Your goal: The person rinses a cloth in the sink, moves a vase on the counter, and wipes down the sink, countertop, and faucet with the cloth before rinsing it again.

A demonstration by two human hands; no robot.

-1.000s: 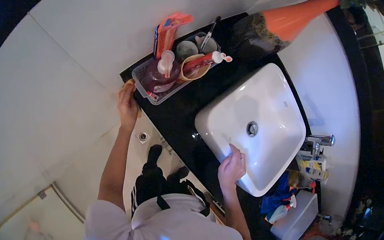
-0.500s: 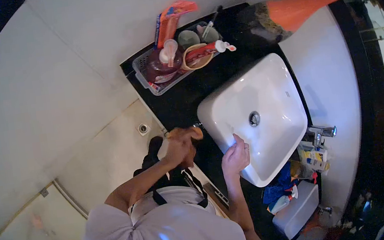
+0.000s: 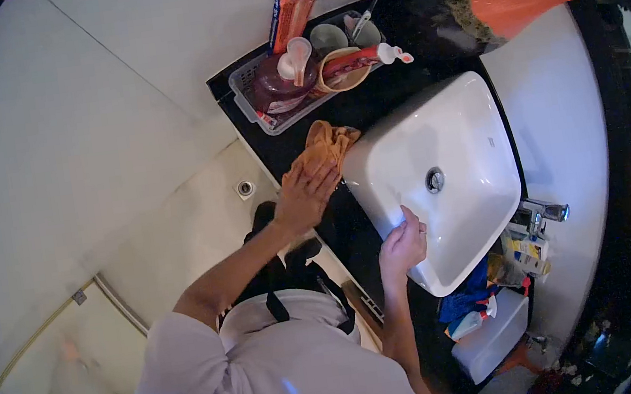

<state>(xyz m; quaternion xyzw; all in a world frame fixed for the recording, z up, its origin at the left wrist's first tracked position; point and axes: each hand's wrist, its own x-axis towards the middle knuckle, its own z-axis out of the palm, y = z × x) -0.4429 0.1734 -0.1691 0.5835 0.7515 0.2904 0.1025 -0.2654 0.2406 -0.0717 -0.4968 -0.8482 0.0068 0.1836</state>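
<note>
Cloth, orange and crumpled (image 3: 330,141), lies under and just beyond the left hand's (image 3: 302,201) flat, extended fingers, stretching toward the white ceramic basin (image 3: 462,126), the right hand (image 3: 403,246) farther off at the rim, its grip hard to tell.

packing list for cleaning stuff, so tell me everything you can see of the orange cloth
The orange cloth looks like thin, soft fabric, bunched into loose folds and creases. It lies on the black counter between the plastic basket and the white sink. The left hand lies over its near part, fingers spread. Whether its far tip touches the sink is unclear.
</note>
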